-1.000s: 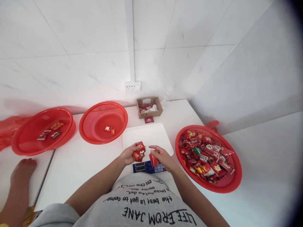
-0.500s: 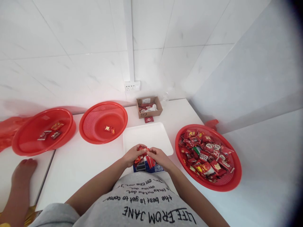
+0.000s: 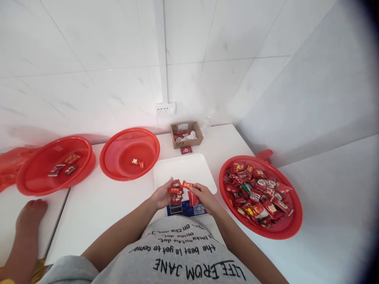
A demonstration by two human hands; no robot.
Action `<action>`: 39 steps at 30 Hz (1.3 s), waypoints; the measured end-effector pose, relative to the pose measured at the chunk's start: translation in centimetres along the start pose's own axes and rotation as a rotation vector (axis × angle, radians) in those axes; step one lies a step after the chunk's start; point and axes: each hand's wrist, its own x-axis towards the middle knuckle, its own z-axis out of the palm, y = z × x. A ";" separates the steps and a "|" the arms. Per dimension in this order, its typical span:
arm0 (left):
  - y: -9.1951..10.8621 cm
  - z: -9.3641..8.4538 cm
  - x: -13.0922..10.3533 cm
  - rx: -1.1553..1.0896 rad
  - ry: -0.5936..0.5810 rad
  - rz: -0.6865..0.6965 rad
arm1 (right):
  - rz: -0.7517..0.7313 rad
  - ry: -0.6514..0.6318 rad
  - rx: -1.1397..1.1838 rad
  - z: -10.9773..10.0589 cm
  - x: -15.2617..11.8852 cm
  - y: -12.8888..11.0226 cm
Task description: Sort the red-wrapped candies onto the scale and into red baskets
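My left hand (image 3: 163,195) is closed around several small red packets (image 3: 176,196) with white and gold print. To its right, my right hand (image 3: 203,196) pinches a bright red packet (image 3: 187,184) between thumb and finger, with more red packets hanging below, partly hidden by the fingers. Both hands are over the near edge of a white scale tray (image 3: 185,167), above a blue keypad panel (image 3: 185,209). To the right, a red basket (image 3: 291,230) holds a pile of red packets. A small gap separates the two hands.
Two red baskets, one in the middle (image 3: 111,171) and one at left (image 3: 25,185), hold a few packets. A cardboard box (image 3: 188,145) has a dark red packet (image 3: 186,150) before it. At far left, a person's foot (image 3: 31,215) rests on the white surface.
My hands have moved apart from each other. The packets in my left hand show more fully, and a bright red packet now sticks out from my right fingertips.
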 end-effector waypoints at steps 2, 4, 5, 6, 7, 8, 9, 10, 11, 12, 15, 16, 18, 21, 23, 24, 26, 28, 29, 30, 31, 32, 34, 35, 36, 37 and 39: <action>0.0 -0.1 0.0 -0.011 -0.026 0.002 | 0.008 -0.006 0.015 0.0 -0.1 -0.1; 0.0 -0.2 0.0 -0.007 -0.034 -0.004 | 0.009 -0.012 0.020 0.1 -0.1 -0.2; 0.0 -0.2 0.0 -0.003 -0.037 -0.008 | 0.003 -0.015 0.020 0.1 -0.1 -0.3; 0.0 -0.3 0.0 0.000 -0.040 -0.014 | -0.005 -0.018 0.018 0.2 -0.1 -0.3; 0.0 -0.3 0.0 0.001 -0.043 -0.018 | -0.013 -0.020 0.014 0.2 -0.1 -0.3; 0.0 -0.3 0.1 0.000 -0.047 -0.021 | -0.018 -0.021 0.009 0.3 -0.1 -0.4; 0.0 -0.3 0.1 -0.002 -0.049 -0.022 | -0.022 -0.023 0.003 0.4 -0.1 -0.4; -0.1 -0.3 0.1 -0.004 -0.049 -0.021 | -0.025 -0.027 -0.007 0.4 -0.1 -0.4; -0.1 -0.3 0.1 -0.003 -0.048 -0.020 | -0.029 -0.032 -0.021 0.5 -0.1 -0.4; -0.2 -0.4 0.1 0.005 -0.044 -0.022 | -0.035 -0.041 -0.042 0.5 -0.1 -0.4; -0.6 -0.5 0.1 0.049 -0.045 -0.009 | -0.057 -0.093 -0.146 0.8 -0.1 -0.4; -0.7 -0.5 0.1 0.064 -0.053 0.005 | -0.063 -0.112 -0.189 0.9 -0.1 -0.4; -0.8 -0.6 0.1 0.082 -0.068 0.037 | -0.077 -0.131 -0.256 1.0 -0.1 -0.4; -0.9 -0.6 0.0 0.080 -0.060 0.057 | -0.093 -0.119 -0.280 1.0 0.0 -0.2; -0.8 -0.5 0.0 0.070 -0.040 0.057 | -0.091 -0.114 -0.256 0.9 0.0 -0.1; -0.8 -0.6 0.0 0.065 -0.028 0.057 | -0.087 -0.112 -0.243 0.8 0.0 0.0; -0.7 -0.6 0.0 0.056 -0.005 0.056 | -0.083 -0.104 -0.225 0.7 0.0 0.1; -0.8 -0.8 0.0 0.050 0.006 0.060 | -0.079 -0.097 -0.218 0.5 0.0 0.2; -0.8 -0.9 0.1 0.046 0.010 0.063 | -0.077 -0.094 -0.213 0.5 0.0 0.3; -0.8 -1.0 0.1 0.042 0.013 0.067 | -0.074 -0.089 -0.210 0.4 0.0 0.3; -0.8 -1.1 0.2 0.038 0.018 0.070 | -0.072 -0.083 -0.210 0.4 0.0 0.4; -0.8 -1.2 0.2 0.035 0.026 0.071 | -0.070 -0.077 -0.214 0.4 0.0 0.5; -0.6 -1.5 0.2 0.030 0.045 0.076 | -0.058 -0.064 -0.226 0.3 0.0 0.6; -0.4 -1.6 0.2 0.028 0.054 0.083 | -0.048 -0.060 -0.230 0.3 0.0 0.6; -0.2 -1.8 0.1 0.024 0.065 0.096 | -0.037 -0.058 -0.230 0.3 -0.1 0.6; 0.2 -1.9 0.1 0.017 0.078 0.112 | -0.025 -0.057 -0.228 0.2 -0.1 0.6; 1.1 -2.3 -0.2 -0.006 0.113 0.153 | -0.001 -0.056 -0.226 0.2 -0.1 0.7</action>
